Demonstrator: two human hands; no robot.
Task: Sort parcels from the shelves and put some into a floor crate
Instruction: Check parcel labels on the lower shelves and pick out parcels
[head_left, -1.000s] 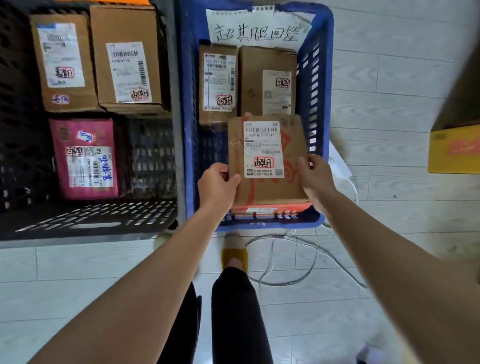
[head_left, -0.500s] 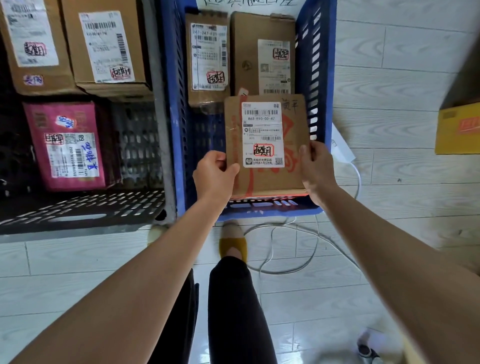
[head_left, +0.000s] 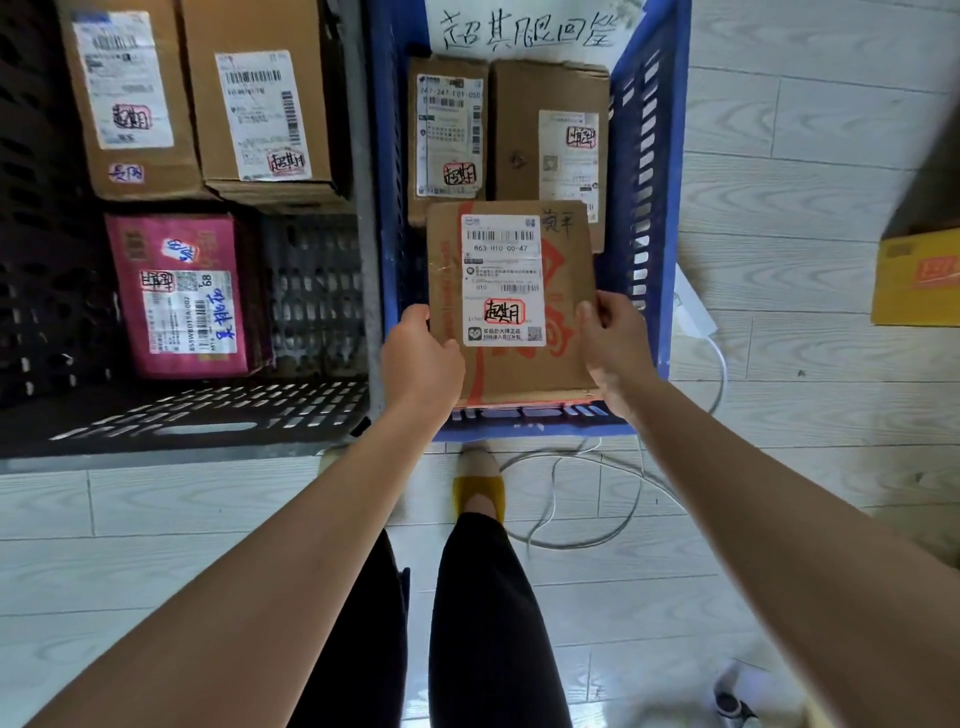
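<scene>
A flat brown cardboard parcel (head_left: 563, 358) with a white label and red print lies over the near end of the blue floor crate (head_left: 647, 156). My left hand (head_left: 421, 358) grips its left edge and my right hand (head_left: 615, 348) grips its right edge. Two brown parcels, one (head_left: 448, 135) on the left and one (head_left: 550, 150) on the right, lie deeper in the crate, partly covered by the held one. A handwritten paper sign (head_left: 524, 28) hangs at the crate's far end.
A black crate (head_left: 197, 415) to the left holds two brown boxes (head_left: 260, 109) and a pink parcel (head_left: 182, 296). A yellow box (head_left: 917, 275) sits at the right edge. White cable (head_left: 587, 519) loops on the pale plank floor by my yellow shoe (head_left: 478, 491).
The parcel, held in both hands, has stayed over the near end of the blue crate while my view shifted slightly; my grip has slid a little further along its sides.
</scene>
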